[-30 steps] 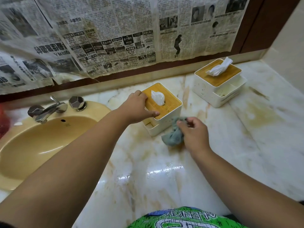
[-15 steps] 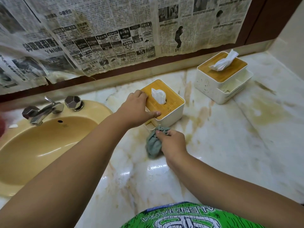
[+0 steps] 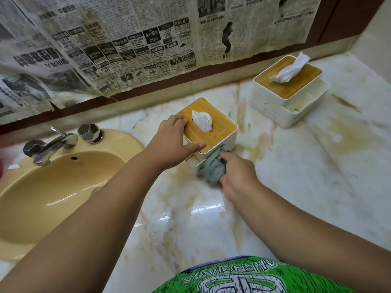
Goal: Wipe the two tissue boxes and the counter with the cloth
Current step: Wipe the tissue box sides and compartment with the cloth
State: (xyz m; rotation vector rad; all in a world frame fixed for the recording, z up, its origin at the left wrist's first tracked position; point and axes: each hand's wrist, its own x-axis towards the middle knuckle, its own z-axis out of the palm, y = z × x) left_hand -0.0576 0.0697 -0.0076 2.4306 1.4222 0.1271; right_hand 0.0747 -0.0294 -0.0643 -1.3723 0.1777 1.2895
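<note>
The marble counter [image 3: 296,187] spans the view, with the sink [image 3: 53,197] at 8 o'clock. The far tissue box [image 3: 273,104] stands at 2 o'clock and the near tissue box [image 3: 218,132] at centre. The left hand [image 3: 171,142] grasps the near box's lid. The right hand [image 3: 237,176] clutches the cloth [image 3: 211,168] against that box's 5 o'clock wall.

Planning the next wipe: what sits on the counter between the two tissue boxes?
Nothing stands there. In the head view, only bare, brown-stained marble counter separates the near tissue box from the far tissue box.
</note>
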